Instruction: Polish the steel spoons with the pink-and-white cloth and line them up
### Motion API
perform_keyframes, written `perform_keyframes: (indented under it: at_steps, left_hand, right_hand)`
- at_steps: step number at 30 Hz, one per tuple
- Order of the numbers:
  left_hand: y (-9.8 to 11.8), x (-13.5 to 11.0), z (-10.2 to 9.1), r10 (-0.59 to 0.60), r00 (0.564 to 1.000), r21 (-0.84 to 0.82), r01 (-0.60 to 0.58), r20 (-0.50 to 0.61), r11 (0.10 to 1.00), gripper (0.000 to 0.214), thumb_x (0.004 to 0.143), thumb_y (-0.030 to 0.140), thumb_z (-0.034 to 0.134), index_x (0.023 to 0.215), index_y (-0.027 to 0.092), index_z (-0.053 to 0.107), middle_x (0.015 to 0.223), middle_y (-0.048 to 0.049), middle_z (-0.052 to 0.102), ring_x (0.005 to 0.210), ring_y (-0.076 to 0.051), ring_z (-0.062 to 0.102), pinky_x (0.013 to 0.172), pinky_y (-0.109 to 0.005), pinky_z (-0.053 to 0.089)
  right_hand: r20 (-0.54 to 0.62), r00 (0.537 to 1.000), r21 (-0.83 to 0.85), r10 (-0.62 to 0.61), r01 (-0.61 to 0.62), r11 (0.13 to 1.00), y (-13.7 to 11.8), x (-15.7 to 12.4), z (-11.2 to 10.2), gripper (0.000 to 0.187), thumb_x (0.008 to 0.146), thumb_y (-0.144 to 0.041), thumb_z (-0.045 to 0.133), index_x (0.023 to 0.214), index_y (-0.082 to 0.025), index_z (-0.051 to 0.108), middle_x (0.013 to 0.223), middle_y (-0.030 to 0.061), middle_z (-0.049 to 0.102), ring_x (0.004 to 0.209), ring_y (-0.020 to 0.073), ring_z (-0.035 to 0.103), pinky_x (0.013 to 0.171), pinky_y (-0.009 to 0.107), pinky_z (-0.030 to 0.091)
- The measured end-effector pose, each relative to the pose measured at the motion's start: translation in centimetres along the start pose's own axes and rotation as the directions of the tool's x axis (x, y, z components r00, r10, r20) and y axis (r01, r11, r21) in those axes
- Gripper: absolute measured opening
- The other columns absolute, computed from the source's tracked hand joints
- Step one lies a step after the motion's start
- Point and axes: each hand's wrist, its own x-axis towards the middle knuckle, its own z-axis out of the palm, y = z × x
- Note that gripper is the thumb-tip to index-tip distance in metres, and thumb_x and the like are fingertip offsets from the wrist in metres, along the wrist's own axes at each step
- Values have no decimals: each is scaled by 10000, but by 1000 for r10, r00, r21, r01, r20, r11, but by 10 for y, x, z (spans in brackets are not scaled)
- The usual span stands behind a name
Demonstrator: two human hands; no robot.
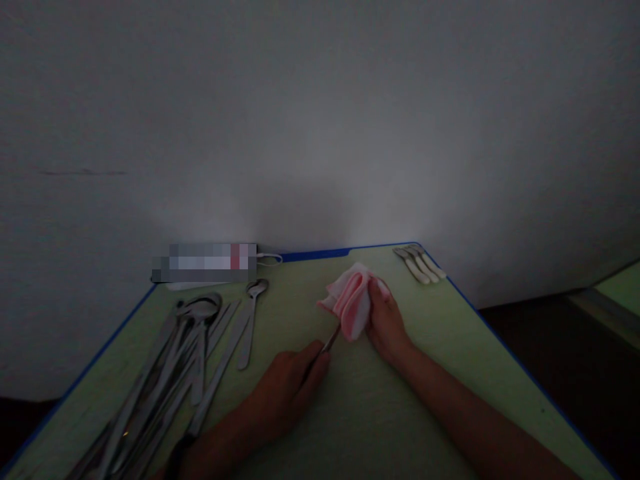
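Note:
My left hand is closed round the handle of a thin metal utensil, whose far end disappears into a pink and white cloth. My right hand grips that cloth, folded around the utensil's tip, near the middle of the pale green table. The part of the utensil inside the cloth is hidden.
A pile of metal spoons and knives lies at the left of the table. Three white-handled forks lie at the far right corner. A blurred flat object rests at the back edge against a grey wall. The table has a blue rim.

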Motion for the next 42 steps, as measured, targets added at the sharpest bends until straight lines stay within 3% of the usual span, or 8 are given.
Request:
perform_keyframes:
  at_steps: [5, 9, 11, 17, 23, 29, 38, 42]
  left_hand:
    - [2, 0, 0, 29, 999, 41, -31, 46, 999, 330, 946, 378, 253, 799, 194, 484, 663, 10, 552, 595, -144, 545, 581, -245, 376]
    - [2, 1, 0, -8, 1000, 47, 7, 27, 999, 341, 946, 372, 248, 797, 187, 493, 666, 1, 562, 607, -149, 555, 580, -250, 376]
    - [2, 2, 1, -31, 1000, 48, 30, 4, 998, 340, 945, 371, 253, 800, 186, 500, 672, -1, 569, 614, -151, 558, 583, -252, 375]
    - [-2, 2, 4, -10, 1000, 53, 11, -8, 999, 320, 940, 367, 283, 791, 192, 506, 668, 8, 574, 603, -140, 558, 573, -243, 364]
    - [0, 1, 2, -26, 1000, 51, 26, 3, 998, 360, 941, 388, 262, 762, 191, 505, 615, 20, 549, 556, -133, 543, 546, -237, 364]
    - [-1, -6, -2, 52, 998, 32, -53, 48, 998, 303, 939, 373, 276, 845, 204, 510, 779, 2, 610, 714, -147, 573, 682, -248, 407]
    - [-4, 0, 6, 21, 998, 66, -24, 51, 998, 300, 930, 365, 289, 784, 200, 492, 614, 25, 558, 527, -126, 532, 502, -214, 337]
    - [-2, 2, 7, 22, 1000, 68, -22, 6, 997, 321, 923, 362, 304, 718, 194, 483, 598, 24, 533, 538, -126, 525, 517, -221, 332]
  right_hand:
    - [-15, 998, 171, 58, -54, 984, -3, 5, 0, 284, 820, -463, 476, 910, -210, 569, 864, 2, 644, 782, 145, 586, 750, 278, 461]
    - [204, 955, 276, 217, -269, 923, -8, 6, 0, 262, 785, -362, 529, 971, -183, 574, 885, 23, 663, 812, 174, 610, 770, 317, 473]
    - [240, 946, 253, 217, -277, 927, -9, 4, -1, 296, 707, -247, 614, 995, -189, 575, 847, 4, 670, 778, 174, 619, 754, 318, 482]
    - [196, 958, 148, 211, -241, 959, -6, 0, -1, 219, 721, -281, 659, 897, -161, 610, 743, -7, 666, 659, 128, 611, 718, 278, 492]
    - [106, 974, 290, 199, -222, 931, -3, 6, -2, 289, 749, -409, 620, 900, -163, 599, 792, 19, 678, 712, 143, 624, 736, 289, 499]
    - [74, 979, 304, 191, -205, 931, -3, 8, -3, 309, 700, -388, 671, 892, -160, 591, 821, 35, 679, 750, 164, 628, 739, 308, 503]
    - [65, 957, 328, 284, -289, 899, -11, -20, 11, 301, 701, -441, 649, 850, -205, 539, 741, -22, 605, 578, 128, 581, 589, 287, 508]
    - [44, 960, 194, 276, -279, 940, -18, -22, 13, 371, 658, -497, 659, 835, -202, 522, 642, -38, 551, 505, 115, 533, 473, 253, 457]
